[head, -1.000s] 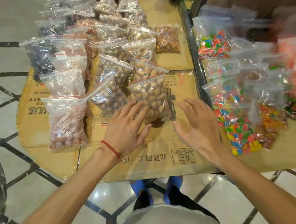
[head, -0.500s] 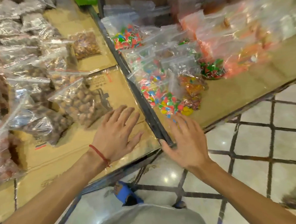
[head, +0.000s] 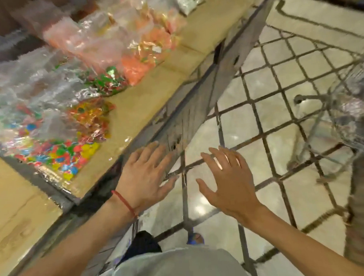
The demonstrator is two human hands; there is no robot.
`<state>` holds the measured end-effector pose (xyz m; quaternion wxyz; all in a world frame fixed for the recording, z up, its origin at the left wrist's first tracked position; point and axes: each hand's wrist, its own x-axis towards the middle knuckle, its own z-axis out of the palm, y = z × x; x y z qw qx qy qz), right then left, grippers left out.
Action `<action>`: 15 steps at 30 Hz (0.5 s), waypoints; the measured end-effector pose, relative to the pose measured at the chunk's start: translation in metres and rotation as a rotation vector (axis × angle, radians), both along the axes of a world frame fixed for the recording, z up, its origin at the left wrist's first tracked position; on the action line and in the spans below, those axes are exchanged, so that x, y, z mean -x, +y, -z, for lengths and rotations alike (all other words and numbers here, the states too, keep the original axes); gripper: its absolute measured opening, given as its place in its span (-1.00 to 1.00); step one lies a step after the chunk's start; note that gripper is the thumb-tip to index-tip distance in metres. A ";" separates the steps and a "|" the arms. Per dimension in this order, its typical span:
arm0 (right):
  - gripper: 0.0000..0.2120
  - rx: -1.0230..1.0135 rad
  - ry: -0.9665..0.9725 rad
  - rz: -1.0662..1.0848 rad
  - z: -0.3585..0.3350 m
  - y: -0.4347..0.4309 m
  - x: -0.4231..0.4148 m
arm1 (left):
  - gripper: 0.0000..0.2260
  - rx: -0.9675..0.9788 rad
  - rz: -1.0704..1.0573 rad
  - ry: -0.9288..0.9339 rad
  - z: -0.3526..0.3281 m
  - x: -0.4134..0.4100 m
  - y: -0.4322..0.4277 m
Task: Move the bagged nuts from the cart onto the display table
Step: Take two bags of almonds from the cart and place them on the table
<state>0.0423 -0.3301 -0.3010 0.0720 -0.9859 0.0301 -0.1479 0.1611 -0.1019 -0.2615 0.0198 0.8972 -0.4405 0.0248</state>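
Observation:
The wire cart (head: 348, 118) stands at the right edge of the view, blurred, with something pale and bagged inside it. My left hand (head: 146, 177) hovers flat with spread fingers over the near edge of the display table (head: 192, 101). My right hand (head: 227, 177) is held out over the floor, fingers spread, holding nothing. Both hands are well to the left of the cart. No bag of nuts shows in this view.
Clear bags of coloured candy (head: 57, 148) and orange sweets (head: 143, 55) lie on the cardboard-covered table. A second cardboard table (head: 14, 210) sits at the lower left. Tiled floor (head: 279, 90) with dark lines lies between the table and cart.
The view has swung right, away from the bagged nuts on the left table. Both hands came off the table and now point towards the cart, which has entered at the right.

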 end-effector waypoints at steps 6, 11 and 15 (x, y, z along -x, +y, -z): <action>-0.38 0.031 0.013 0.255 0.009 -0.089 0.039 | -0.45 -0.001 0.213 0.034 0.007 -0.008 -0.121; -0.39 0.040 0.027 0.411 0.011 -0.156 0.047 | -0.46 0.007 0.399 0.030 0.015 -0.033 -0.226; -0.39 0.073 0.109 0.540 0.005 -0.219 0.030 | -0.45 0.002 0.493 0.047 0.024 -0.068 -0.315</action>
